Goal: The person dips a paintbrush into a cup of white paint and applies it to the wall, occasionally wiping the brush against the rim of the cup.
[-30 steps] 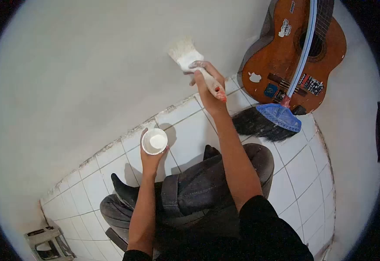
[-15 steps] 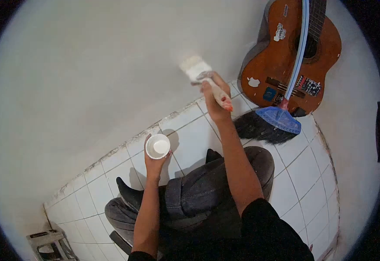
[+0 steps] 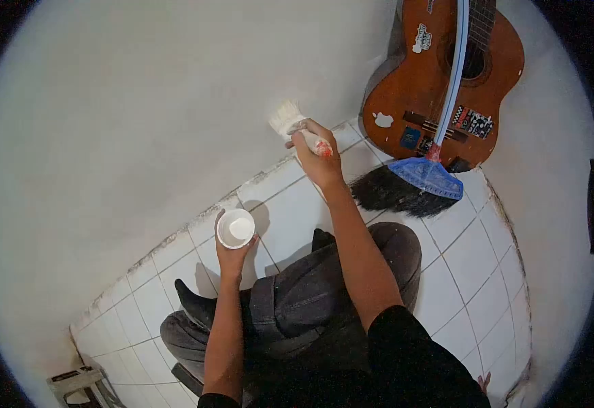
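Note:
My right hand (image 3: 316,153) grips a paintbrush (image 3: 287,117) by its handle, which has a red-marked end. The pale bristles are up against the grey-white wall (image 3: 154,122), low down near the floor. In my left hand (image 3: 232,257) is a small white cup (image 3: 236,228), its open top facing up, with fingers wrapped round its sides. White matter shows at the bottom of the cup. My crossed legs (image 3: 290,299) in dark trousers lie below both hands.
An orange-brown guitar (image 3: 406,88) leans in the corner at upper right. In front of it stands a broom with a blue head (image 3: 427,178) and black bristles. White floor tiles (image 3: 460,292) spread around me. A grey stool (image 3: 79,384) stands at lower left; fingers (image 3: 484,382) show at lower right.
My right hand has brought the brush slightly down and left along the wall, its handle now turned more toward me. The whole view has shifted a little; the left hand still holds the cup.

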Demonstrator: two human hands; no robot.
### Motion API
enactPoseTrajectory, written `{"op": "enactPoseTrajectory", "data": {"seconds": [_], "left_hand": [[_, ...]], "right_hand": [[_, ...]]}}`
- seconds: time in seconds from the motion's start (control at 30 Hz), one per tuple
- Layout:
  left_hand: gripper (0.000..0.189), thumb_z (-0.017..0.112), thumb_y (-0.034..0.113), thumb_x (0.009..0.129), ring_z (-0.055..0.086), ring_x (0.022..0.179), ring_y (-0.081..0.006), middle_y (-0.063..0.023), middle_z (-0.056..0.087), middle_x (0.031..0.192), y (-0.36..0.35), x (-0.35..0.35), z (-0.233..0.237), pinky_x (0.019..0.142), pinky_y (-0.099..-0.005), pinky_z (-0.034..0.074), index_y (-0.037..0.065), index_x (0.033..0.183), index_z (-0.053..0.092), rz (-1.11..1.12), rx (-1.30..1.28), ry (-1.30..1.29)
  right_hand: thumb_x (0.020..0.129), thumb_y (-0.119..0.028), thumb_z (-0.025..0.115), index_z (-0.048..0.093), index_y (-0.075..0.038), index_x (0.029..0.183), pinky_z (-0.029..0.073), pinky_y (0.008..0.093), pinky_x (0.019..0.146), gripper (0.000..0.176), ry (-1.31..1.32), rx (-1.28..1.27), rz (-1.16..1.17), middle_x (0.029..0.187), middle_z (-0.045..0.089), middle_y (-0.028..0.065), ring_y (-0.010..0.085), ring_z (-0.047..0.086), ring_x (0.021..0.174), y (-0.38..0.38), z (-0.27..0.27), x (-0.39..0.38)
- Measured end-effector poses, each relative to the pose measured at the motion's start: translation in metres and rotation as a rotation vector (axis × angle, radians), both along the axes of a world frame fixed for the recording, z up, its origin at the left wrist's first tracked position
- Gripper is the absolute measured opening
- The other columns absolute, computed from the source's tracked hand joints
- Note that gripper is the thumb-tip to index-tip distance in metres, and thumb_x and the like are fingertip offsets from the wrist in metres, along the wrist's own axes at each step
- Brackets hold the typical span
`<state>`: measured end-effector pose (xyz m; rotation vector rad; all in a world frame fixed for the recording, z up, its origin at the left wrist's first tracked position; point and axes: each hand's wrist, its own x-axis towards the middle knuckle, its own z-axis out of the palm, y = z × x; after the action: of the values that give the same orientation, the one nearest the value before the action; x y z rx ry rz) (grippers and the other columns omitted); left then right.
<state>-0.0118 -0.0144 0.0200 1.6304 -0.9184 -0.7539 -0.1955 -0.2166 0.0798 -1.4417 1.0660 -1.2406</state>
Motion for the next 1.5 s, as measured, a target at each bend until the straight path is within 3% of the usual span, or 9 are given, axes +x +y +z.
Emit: {"op": "enactPoseTrajectory", "data": {"seconds": [0.13, 0.2, 0.43, 0.5, 0.57, 0.6, 0.7, 0.83, 1.5], "left_hand": [[0.098, 0.085, -0.003, 0.067, 0.057, 0.117, -0.0207, -0.0102, 0.058, 0.127, 0.000, 0.002, -0.002, 0.100, -0.0334, 0.049, 0.006, 0.149, 0.033, 0.022, 0.012, 0.093], [0.098, 0.085, -0.003, 0.067, 0.057, 0.117, -0.0212, -0.0103, 0.057, 0.128, -0.001, 0.006, -0.010, 0.100, -0.0337, 0.049, 0.007, 0.149, 0.031, -0.045, -0.058, -0.097], [0.100, 0.086, 0.002, 0.068, 0.058, 0.117, -0.0228, -0.0126, 0.058, 0.126, -0.002, 0.011, -0.021, 0.100, -0.0349, 0.048, 0.006, 0.149, 0.028, -0.015, -0.088, -0.123], [0.103, 0.087, 0.002, 0.068, 0.057, 0.118, -0.0234, -0.0131, 0.058, 0.127, -0.003, 0.009, -0.018, 0.101, -0.0352, 0.048, 0.006, 0.150, 0.026, -0.012, -0.114, 0.008], [0.104, 0.087, 0.003, 0.068, 0.057, 0.120, -0.0236, -0.0136, 0.057, 0.129, -0.004, 0.009, -0.017, 0.103, -0.0356, 0.047, 0.006, 0.150, 0.024, -0.034, -0.101, -0.089], [0.104, 0.087, 0.003, 0.068, 0.055, 0.122, -0.0238, -0.0145, 0.055, 0.131, -0.004, 0.007, -0.012, 0.103, -0.0360, 0.046, 0.006, 0.150, 0.024, -0.033, -0.095, -0.040], [0.103, 0.087, 0.004, 0.069, 0.054, 0.123, -0.0239, -0.0155, 0.053, 0.133, -0.003, 0.009, -0.011, 0.104, -0.0361, 0.046, 0.005, 0.150, 0.023, -0.068, -0.146, -0.051], [0.103, 0.088, 0.005, 0.068, 0.054, 0.123, -0.0244, -0.0155, 0.052, 0.133, -0.003, 0.012, -0.015, 0.103, -0.0370, 0.047, 0.003, 0.148, 0.024, -0.072, -0.155, -0.018], [0.106, 0.091, 0.011, 0.062, 0.052, 0.125, -0.0272, -0.0146, 0.049, 0.135, -0.001, 0.019, -0.031, 0.106, -0.0387, 0.044, 0.005, 0.148, 0.030, -0.085, -0.153, -0.008]], "right_hand": [[0.087, -0.028, 0.060, 0.067, -0.005, 0.094, 0.052, 0.0367, 0.071, 0.025, 0.273, 0.043, -0.095, 0.075, 0.069, 0.0077, 0.0224, 0.068, 0.073, 0.009, 0.033, -0.016], [0.091, -0.012, 0.061, 0.063, 0.004, 0.104, 0.051, 0.0291, 0.062, 0.021, -0.008, 0.048, -0.044, 0.079, 0.067, 0.0053, 0.0128, 0.063, 0.066, 0.014, 0.039, -0.020], [0.094, -0.006, 0.057, 0.054, 0.003, 0.118, 0.046, 0.0250, 0.055, 0.026, -0.230, -0.184, 0.206, 0.075, 0.059, 0.0026, 0.0083, 0.057, 0.060, 0.029, 0.045, 0.002], [0.094, -0.008, 0.059, 0.057, 0.003, 0.111, 0.047, 0.0274, 0.057, 0.021, -0.156, -0.218, 0.274, 0.074, 0.061, 0.0045, 0.0097, 0.059, 0.062, 0.036, 0.047, 0.012], [0.087, -0.018, 0.066, 0.061, 0.005, 0.099, 0.052, 0.0387, 0.065, 0.026, 0.281, -0.119, 0.384, 0.072, 0.067, 0.0177, 0.0292, 0.069, 0.067, 0.051, 0.058, 0.022], [0.086, -0.024, 0.067, 0.063, 0.005, 0.093, 0.053, 0.0428, 0.069, 0.030, 0.178, -0.181, 0.436, 0.077, 0.067, 0.0242, 0.0386, 0.069, 0.074, 0.058, 0.053, 0.030], [0.089, -0.023, 0.062, 0.063, 0.005, 0.090, 0.050, 0.0390, 0.064, 0.028, 0.441, -0.245, 0.563, 0.070, 0.064, 0.0193, 0.0291, 0.064, 0.063, 0.071, 0.048, 0.049], [0.088, -0.027, 0.062, 0.061, 0.003, 0.084, 0.049, 0.0462, 0.066, 0.030, 0.634, -0.353, 0.611, 0.071, 0.064, 0.0211, 0.0373, 0.064, 0.067, 0.083, 0.037, 0.065], [0.084, -0.024, 0.071, 0.060, 0.002, 0.080, 0.047, 0.0454, 0.058, 0.029, 0.588, -0.558, 0.548, 0.061, 0.060, 0.0172, 0.0358, 0.060, 0.057, 0.091, 0.005, 0.076]]}}
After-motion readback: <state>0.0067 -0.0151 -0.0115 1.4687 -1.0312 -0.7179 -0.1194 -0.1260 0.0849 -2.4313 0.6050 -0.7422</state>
